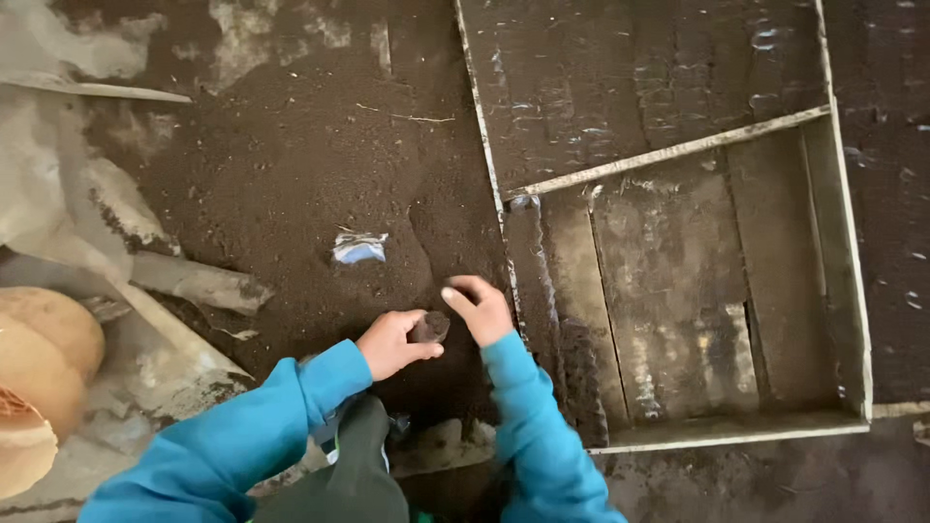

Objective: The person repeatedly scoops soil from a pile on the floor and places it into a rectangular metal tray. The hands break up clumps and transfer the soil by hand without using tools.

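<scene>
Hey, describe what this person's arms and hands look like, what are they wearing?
Both arms are covered by long, loose bright blue sleeves that end at the wrists. The left hand and right hand are bare: no gloves, and no rings, watch or bracelet that can be made out. The sleeve fabric looks soft and plain, with folds along the forearms and no visible markings or pattern.

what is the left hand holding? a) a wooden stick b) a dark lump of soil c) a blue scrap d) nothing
b: the left hand grips a dark lump of soil over the soil pile, with the right hand just beside it; the blue scrap lies apart on the soil.
</scene>
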